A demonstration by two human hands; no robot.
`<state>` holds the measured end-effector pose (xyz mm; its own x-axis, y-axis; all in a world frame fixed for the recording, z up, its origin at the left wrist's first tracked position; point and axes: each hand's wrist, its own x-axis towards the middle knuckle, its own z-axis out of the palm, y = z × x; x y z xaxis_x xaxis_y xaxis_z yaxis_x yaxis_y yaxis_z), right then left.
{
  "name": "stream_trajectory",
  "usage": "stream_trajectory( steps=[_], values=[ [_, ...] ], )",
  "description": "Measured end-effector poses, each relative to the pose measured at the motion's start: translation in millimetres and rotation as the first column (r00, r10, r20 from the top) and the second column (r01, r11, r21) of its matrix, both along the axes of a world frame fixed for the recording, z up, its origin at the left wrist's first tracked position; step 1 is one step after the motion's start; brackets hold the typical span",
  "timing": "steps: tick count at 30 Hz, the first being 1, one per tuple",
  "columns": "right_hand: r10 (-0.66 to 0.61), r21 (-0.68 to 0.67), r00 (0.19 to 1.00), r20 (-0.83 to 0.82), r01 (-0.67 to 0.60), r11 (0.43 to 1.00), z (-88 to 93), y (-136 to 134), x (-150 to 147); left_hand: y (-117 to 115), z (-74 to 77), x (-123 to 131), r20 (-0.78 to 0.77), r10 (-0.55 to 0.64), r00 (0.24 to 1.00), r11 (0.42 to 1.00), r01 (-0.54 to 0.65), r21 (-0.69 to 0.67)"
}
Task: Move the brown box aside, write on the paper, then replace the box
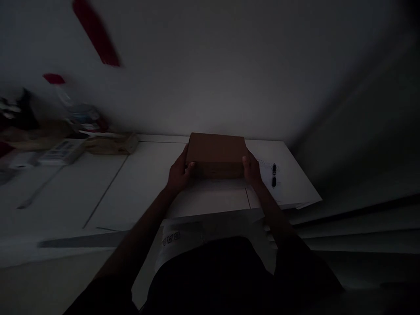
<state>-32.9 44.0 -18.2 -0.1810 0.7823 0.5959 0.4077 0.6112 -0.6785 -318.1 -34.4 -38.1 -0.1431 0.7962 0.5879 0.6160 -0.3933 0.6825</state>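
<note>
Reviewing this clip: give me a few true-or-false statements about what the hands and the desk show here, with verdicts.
1. Both hands grip the cardboard box by its sides. True: left hand, right hand.
2. The box is open. False: its top is shut.
3. A black pen lies right of the box. True.
4. The box rests on the floor. False: it sits on the white desk.
5. The clutter lies at the desk's far left. True.

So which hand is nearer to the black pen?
Right. The right hand grips the cardboard box beside the black pen; the left hand holds the box's far side.
</note>
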Motion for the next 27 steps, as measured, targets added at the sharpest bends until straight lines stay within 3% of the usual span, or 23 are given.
stream_trajectory(
  steps=[6, 13, 19, 27],
  values=[
    [0.072, 0.004, 0.997, -0.007, -0.071, 0.997, 17.4, -7, -5, -8, 18.2, -5, 0.009, 0.021, 1.000, 1.000, -0.021, 0.002],
    [0.165, 0.029, 0.986, 0.025, -0.166, 0.986, 45.6, -14, -30, -34, 40.4, -25, -0.014, 0.091, 0.996, 0.994, -0.090, 0.070],
    [0.301, 0.030, 0.954, 0.005, -0.301, 0.953, 59.5, -19, -70, -64, 50.3, -53, -0.014, 0.201, 0.980, 0.972, -0.198, 0.124],
    [0.446, 0.016, 0.895, -0.010, -0.446, 0.895, 53.6, -24, -141, -113, 48.1, -94, 0.022, 0.359, 0.933, 0.925, -0.359, 0.128]
  ],
)
